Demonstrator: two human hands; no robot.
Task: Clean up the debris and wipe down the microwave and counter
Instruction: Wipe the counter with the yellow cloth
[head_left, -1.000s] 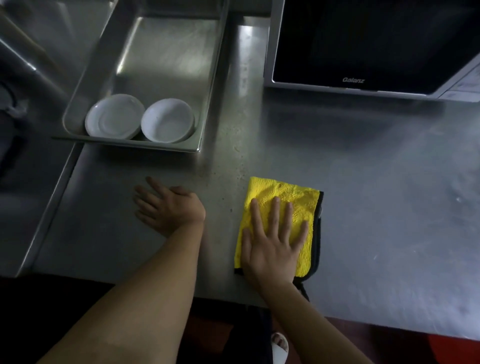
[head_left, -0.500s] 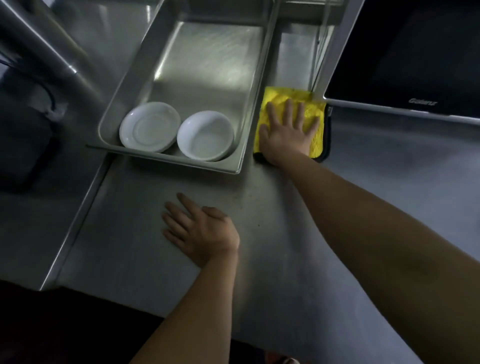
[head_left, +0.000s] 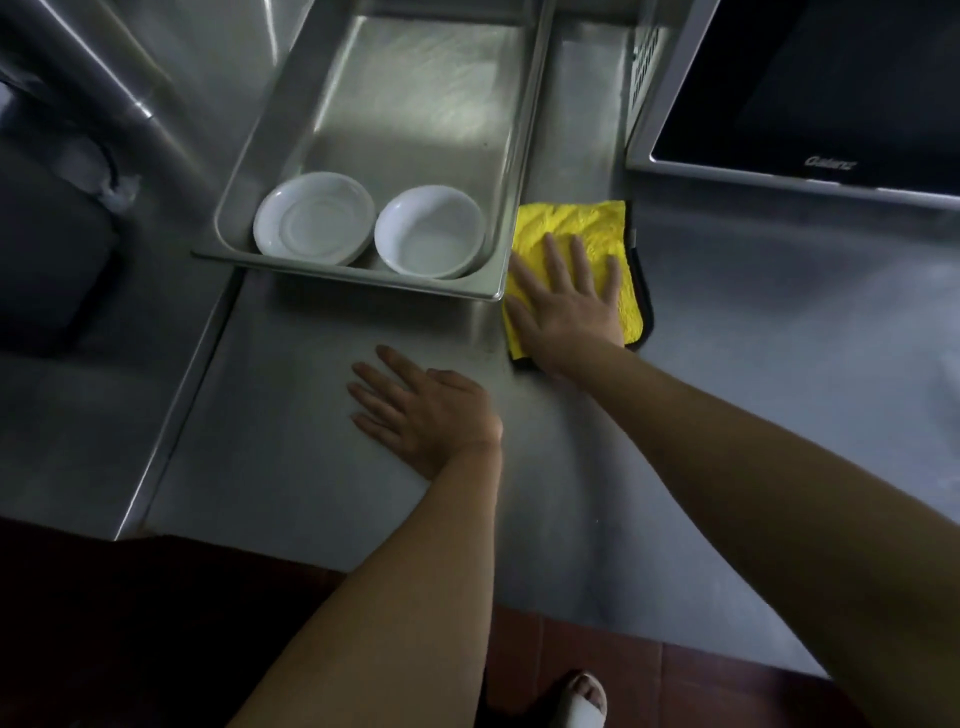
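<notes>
Here we see, at ten o'clock, a steel tray (head_left: 395, 104) holding a white plate (head_left: 314, 218) and a white bowl (head_left: 430, 230). Our left hand (head_left: 426, 413) rests flat on the counter (head_left: 779, 415), fingers straight and slightly apart. At one o'clock from it, our right hand (head_left: 569, 306) presses spread fingers on the yellow cloth (head_left: 571, 223), just beside the tray. The microwave (head_left: 810, 93) sits at two o'clock.

We note a steel tray (head_left: 291, 171) holding a white saucer (head_left: 314, 218) beside a white bowl (head_left: 429, 231), touching.
</notes>
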